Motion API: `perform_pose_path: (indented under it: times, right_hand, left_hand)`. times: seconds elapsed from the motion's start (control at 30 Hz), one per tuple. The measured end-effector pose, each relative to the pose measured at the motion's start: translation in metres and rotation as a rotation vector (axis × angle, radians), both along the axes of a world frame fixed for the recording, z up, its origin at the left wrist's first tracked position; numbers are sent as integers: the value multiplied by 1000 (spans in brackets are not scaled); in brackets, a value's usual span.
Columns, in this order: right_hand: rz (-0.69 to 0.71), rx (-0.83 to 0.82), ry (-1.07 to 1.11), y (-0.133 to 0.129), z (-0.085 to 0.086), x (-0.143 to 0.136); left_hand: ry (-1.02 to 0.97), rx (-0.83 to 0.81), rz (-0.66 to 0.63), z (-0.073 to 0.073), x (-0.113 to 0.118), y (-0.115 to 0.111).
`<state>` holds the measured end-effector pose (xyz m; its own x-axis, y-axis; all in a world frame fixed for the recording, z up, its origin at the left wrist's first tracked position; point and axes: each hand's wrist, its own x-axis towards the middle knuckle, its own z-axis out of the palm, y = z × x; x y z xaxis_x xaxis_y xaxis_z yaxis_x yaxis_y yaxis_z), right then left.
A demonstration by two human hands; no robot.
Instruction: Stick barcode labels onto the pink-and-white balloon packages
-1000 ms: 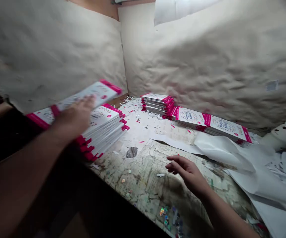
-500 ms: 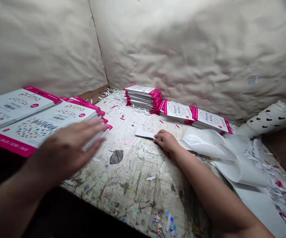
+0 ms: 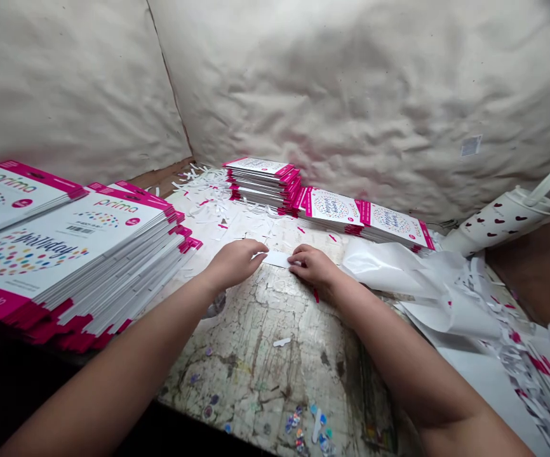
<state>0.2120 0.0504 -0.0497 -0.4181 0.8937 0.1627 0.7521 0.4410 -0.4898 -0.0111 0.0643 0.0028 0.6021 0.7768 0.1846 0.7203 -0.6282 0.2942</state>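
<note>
We have both hands out over the bench (image 3: 260, 355), meeting at a small white strip (image 3: 277, 259) that lies between them. Our right hand (image 3: 315, 265) pinches the strip's right end between thumb and bent fingers. Our left hand (image 3: 239, 261) is at the other end, fingertips and thumb slightly parted right beside it; we cannot tell whether they have closed on it.

Beneath our left wrist we see a grey patch (image 3: 215, 306) on the cracked, stained bench top. Nearer to us lie a white scrap (image 3: 282, 343) and a cluster of shiny sequins (image 3: 298, 422).

To our left, a large stack of packages (image 3: 65, 238), white with pink ends and printed with coloured dots, leans in uneven layers, and a second stack (image 3: 11, 190) sits alongside it. Beyond our hands are paper shreds (image 3: 206, 181) and a far stack (image 3: 260, 181), with a row of packages (image 3: 335, 206) running rightward from it along the crumpled wall covering (image 3: 351, 95).

On our right, glossy white sheets (image 3: 389, 270) are heaped and curled beside our forearm, and behind them a white tumbler (image 3: 503, 219) with dark red hearts and a straw leans at a tilt.
</note>
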Motion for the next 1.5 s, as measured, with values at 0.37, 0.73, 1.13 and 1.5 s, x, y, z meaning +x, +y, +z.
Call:
perform_pose_path:
  times: [0.37,0.73,1.13,1.5]
  right_hand:
    - [-2,1,10,2,4,2]
    - [-97,-155,206,8,-3,15]
    - [-107,-142,224,10,-6,16]
    - [-105,170,18,-82,15,28]
  left_hand:
    - [124,50,-227,-15,35,29]
    - [147,44,-297,-22,46,44]
    - [192,110,-302,-19,43,38]
    - [91,464,-307,13,23,-29]
